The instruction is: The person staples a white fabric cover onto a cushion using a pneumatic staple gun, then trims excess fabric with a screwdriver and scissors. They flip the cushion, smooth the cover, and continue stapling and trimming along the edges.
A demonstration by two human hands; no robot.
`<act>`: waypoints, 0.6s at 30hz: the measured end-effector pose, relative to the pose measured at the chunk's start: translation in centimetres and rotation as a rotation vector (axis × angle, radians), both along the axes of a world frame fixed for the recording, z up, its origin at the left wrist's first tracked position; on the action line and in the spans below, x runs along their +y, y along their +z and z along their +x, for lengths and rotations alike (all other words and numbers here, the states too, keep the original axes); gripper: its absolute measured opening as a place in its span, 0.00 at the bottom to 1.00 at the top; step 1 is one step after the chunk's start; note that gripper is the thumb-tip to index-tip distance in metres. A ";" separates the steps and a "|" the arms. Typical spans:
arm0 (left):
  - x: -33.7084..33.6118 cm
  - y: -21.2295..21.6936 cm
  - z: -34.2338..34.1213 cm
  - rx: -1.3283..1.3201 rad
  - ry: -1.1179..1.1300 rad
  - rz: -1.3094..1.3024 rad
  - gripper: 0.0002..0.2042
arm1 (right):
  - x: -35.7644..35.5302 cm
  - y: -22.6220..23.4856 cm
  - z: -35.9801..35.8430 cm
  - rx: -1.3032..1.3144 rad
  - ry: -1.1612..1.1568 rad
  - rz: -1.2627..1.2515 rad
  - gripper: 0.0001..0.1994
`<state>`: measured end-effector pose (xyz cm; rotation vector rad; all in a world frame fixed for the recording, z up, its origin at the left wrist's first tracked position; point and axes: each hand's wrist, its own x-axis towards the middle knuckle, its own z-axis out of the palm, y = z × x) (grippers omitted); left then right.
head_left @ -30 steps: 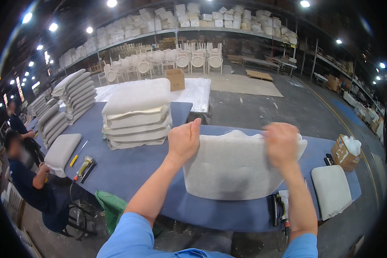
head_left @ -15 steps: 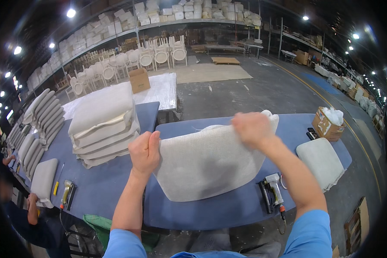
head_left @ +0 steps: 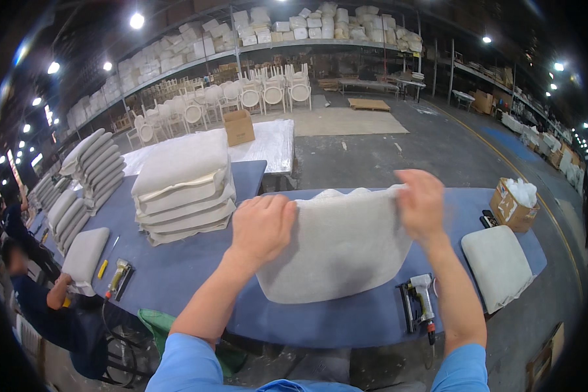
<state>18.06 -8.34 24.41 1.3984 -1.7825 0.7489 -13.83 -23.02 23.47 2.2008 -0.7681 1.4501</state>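
A pale grey fabric-covered seat cushion (head_left: 336,255) stands tilted up on the blue table (head_left: 294,330), its broad face toward me and its lower edge near the tabletop. My left hand (head_left: 265,223) is closed on its upper left edge. At the upper right edge my right hand (head_left: 422,204) grips the fabric, a little blurred. Wavy loose cloth shows along the top between the hands. The cushion's far side is hidden. Right of it lies a staple gun (head_left: 419,300) with a hose, below my right forearm.
Stacked cushions (head_left: 183,186) stand at left, beside a second staple gun (head_left: 119,279) and a yellow-handled tool (head_left: 102,268). Another cushion (head_left: 498,266) and a cardboard box (head_left: 513,208) of white stuffing sit at right. A co-worker (head_left: 52,307) handles a cushion (head_left: 85,258) at far left.
My left hand has shifted inward along the cushion's top edge and turned knuckles up. My right hand has moved outward to the upper right corner. The whole view has swung slightly left.
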 end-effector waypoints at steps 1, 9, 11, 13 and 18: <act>-0.2 0.3 -1.2 0.018 0.006 0.043 0.11 | 1.6 0.8 2.8 0.052 0.092 -0.013 0.13; -2.1 -1.4 -1.8 -0.126 0.041 -0.079 0.14 | 2.1 -0.6 8.9 0.159 0.169 -0.069 0.18; -2.0 -1.5 -1.3 -0.158 0.047 -0.038 0.15 | -0.1 -0.5 5.5 0.151 0.099 -0.031 0.19; -1.5 -1.1 -1.1 -0.126 0.039 0.047 0.15 | -2.0 -0.7 2.6 0.118 0.059 -0.005 0.19; -1.8 -1.3 -0.1 -0.185 0.047 -0.001 0.19 | -4.5 -0.7 -2.3 0.065 0.038 0.003 0.17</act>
